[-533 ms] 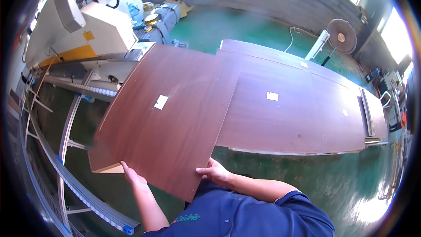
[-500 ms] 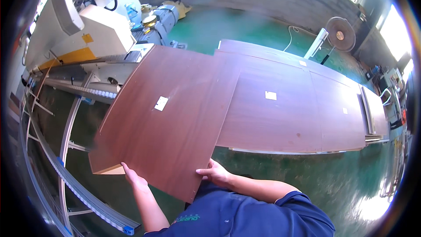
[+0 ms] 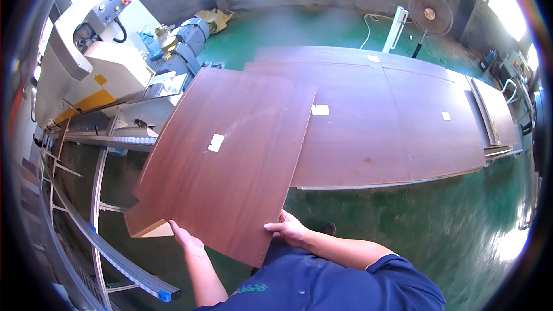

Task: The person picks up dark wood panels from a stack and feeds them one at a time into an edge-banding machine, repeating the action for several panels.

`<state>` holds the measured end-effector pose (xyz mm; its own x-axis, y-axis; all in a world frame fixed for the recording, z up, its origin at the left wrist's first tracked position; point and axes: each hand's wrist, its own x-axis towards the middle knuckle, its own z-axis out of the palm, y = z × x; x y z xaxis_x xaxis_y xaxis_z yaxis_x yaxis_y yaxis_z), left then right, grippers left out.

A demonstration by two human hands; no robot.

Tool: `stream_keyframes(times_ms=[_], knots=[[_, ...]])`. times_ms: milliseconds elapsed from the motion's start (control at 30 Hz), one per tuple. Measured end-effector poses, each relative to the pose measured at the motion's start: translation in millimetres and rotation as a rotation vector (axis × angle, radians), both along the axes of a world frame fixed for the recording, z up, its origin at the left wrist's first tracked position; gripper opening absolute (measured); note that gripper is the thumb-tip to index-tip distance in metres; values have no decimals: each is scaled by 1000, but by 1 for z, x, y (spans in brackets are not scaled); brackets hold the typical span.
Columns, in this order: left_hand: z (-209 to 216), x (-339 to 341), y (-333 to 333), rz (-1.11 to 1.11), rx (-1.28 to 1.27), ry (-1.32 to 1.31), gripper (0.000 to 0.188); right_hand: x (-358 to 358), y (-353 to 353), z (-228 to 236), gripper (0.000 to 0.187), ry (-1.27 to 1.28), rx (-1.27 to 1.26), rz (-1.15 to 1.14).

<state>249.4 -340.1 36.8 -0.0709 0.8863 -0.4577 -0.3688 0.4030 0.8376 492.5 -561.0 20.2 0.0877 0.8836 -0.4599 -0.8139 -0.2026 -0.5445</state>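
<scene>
A large brown wood-grain panel (image 3: 242, 132) with a small white label (image 3: 216, 142) lies tilted in front of me, its near edge close to my body. My left hand (image 3: 189, 237) grips the near edge toward its left, fingers underneath and mostly hidden. On the right side near the corner, my right hand (image 3: 290, 229) holds the panel, thumb on top and fingers below. Beneath the left corner shows part of another brown panel (image 3: 140, 219) with a pale edge. The held panel's far right part overlaps a stack of similar panels (image 3: 357, 132).
To the left stands a white machine (image 3: 115, 60) with a control box (image 3: 112, 7) and a metal rail frame (image 3: 115, 253). Behind it are blue-grey motors (image 3: 190, 34). A round fan (image 3: 430, 13) stands beyond the stack, and narrow boards (image 3: 487, 109) lie on its right end.
The view has swung a little to the right. The held panel has shifted right over the lower panel, exposing more of that one's left corner. Both hands keep their grip.
</scene>
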Motion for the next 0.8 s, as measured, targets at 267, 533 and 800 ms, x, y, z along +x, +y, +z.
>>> stream_keyframes(times_ms=[267, 533, 800], knots=[[-1, 48, -64, -28, -36, -23, 68, 39, -69, -9, 56, -45, -46, -29], [-16, 98, -125, -198, -65, -97, 68, 63, -147, -17, 60, -27, -103, -137], [-20, 149, -113, -228, 10, 208, 69, 50, -184, -12, 60, -46, -123, -158]])
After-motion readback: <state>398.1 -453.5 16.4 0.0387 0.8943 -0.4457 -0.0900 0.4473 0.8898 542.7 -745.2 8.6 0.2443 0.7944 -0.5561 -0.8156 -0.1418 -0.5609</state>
